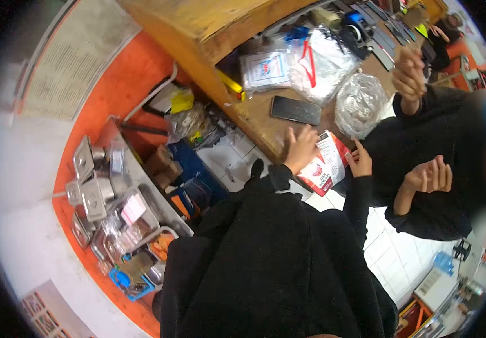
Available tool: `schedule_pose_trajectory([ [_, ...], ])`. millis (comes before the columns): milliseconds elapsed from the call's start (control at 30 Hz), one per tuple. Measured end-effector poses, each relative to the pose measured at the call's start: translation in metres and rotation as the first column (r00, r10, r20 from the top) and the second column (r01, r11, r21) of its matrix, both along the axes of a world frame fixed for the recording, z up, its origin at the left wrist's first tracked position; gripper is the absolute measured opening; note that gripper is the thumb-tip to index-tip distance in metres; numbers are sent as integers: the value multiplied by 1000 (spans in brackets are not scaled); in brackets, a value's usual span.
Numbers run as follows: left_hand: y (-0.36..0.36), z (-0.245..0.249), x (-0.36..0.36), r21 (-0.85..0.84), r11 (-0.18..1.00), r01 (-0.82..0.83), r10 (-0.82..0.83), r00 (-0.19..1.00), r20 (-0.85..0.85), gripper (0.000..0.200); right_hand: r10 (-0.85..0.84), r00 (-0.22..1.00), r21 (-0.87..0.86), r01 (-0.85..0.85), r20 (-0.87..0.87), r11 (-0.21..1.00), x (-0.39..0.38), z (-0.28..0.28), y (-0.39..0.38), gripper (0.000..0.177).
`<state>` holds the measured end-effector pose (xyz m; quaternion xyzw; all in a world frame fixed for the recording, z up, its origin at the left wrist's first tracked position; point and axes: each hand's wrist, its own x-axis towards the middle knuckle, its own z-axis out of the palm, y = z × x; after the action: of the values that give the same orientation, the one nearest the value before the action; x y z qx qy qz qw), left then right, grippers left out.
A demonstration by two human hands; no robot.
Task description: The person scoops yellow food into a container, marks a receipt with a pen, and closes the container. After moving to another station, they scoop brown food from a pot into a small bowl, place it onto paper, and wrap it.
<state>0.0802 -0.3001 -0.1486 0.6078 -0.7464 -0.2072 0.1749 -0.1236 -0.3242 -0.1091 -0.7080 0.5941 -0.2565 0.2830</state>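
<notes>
A red and white printed packet (pixel 326 164) lies at the edge of the wooden table (pixel 262 115), between my two hands. My left hand (pixel 302 147) rests on the packet's left side with its fingers spread. At the packet's right side is my right hand (pixel 360 160), thumb and fingers closed on its edge. Just beyond my left hand lies a black phone (pixel 296 110). A clear crumpled plastic bag (pixel 360 105) sits to the right of the phone.
Plastic packs (pixel 265 71) and a blue and black device (pixel 357 34) stand farther back. A co-worker in black (pixel 431 141) is close on the right, both hands raised. Metal containers (pixel 95 197) crowd a shelf at the left.
</notes>
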Motion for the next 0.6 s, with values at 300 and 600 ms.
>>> schedule_pose_trajectory([
  [300, -81, -26, 62, -146, 989, -35, 59, 985, 164, 75, 2, 995, 118, -13, 96, 993, 29, 41, 97, 54],
  [600, -63, -27, 66, -55, 989, -137, 146, 963, 225, 75, 137, 985, 140, -151, 106, 979, 47, 58, 89, 54],
])
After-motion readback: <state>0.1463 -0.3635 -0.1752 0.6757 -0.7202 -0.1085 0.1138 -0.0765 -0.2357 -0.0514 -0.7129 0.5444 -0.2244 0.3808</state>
